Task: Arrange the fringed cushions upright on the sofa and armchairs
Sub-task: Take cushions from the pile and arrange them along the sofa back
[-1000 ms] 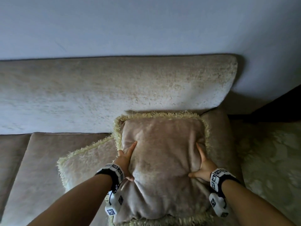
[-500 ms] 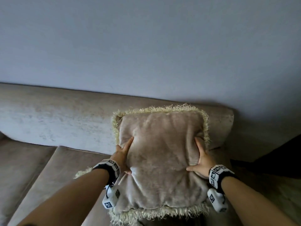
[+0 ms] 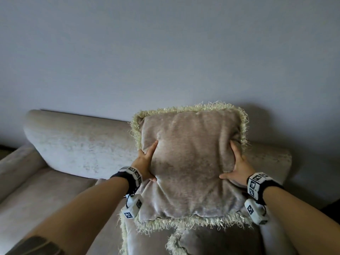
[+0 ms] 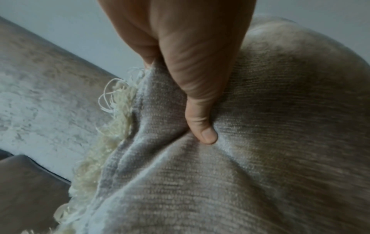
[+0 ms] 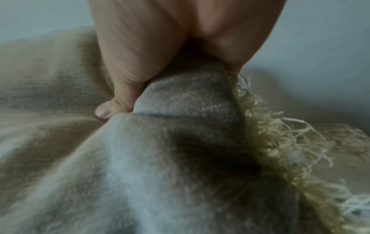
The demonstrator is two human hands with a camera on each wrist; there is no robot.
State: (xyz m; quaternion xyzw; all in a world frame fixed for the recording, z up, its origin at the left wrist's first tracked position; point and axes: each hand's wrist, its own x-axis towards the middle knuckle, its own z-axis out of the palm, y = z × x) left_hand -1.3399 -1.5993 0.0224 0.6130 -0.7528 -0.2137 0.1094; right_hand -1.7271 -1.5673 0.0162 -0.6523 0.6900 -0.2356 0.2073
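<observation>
Fringed cushion (image 3: 191, 162), beige velvet with a pale cream fringe round its edges, is held upright in the air between both hands, in front of the sofa's backrest (image 3: 82, 142) and with its top edge showing against the grey wall (image 3: 165, 52). Left hand (image 3: 145, 162) grips the cushion's left edge, thumb pressed into the front face and the other fingers out of sight behind it; the left wrist view shows the thumb (image 4: 200, 95) dug into the fabric beside the fringe. Right hand (image 3: 239, 168) grips the right edge the same way, thumb spread across the front; in the right wrist view a fold of fabric is bunched between thumb and fingers. Just below the held cushion, a second fringed cushion (image 3: 211, 240) lies flat on the sofa seat, its fringe visible at the near edge. Seat cushion (image 3: 36, 196) stretches away to the left, and the left armrest (image 3: 16, 162) sits at the far left. Both wrists carry black bands with white marker cubes (image 3: 133, 208).
</observation>
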